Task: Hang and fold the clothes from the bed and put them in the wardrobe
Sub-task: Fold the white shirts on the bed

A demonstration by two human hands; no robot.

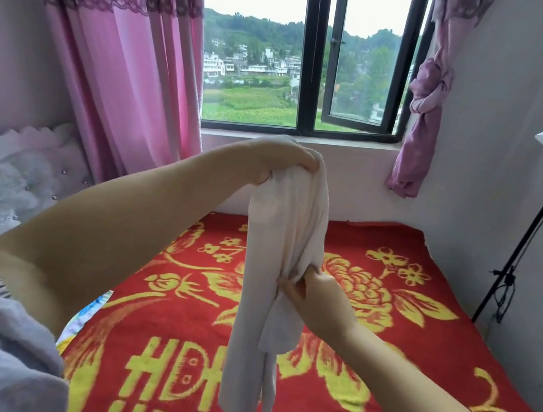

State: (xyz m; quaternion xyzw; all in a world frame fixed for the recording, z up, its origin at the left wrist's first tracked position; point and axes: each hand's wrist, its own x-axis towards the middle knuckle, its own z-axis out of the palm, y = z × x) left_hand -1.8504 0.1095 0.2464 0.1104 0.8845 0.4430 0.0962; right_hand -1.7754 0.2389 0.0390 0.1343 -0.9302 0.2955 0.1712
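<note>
In the head view, a bed [419,329] covered by a red blanket [379,375] with yellow flowers and letters is seen filling the lower half, with a window [314,56] at 12 o'clock, a pink curtain [117,57] at 10 o'clock, a knotted purple curtain [426,98] at 2 o'clock and a black stand [520,245] at 3 o'clock. A white garment [279,241] is held up over the middle of the bed, hanging clear of the blanket. Its top is gripped by the curled fingers of the left hand [283,159], and a fold at its right edge is pinched by the right hand [316,298], just right of centre.
</note>
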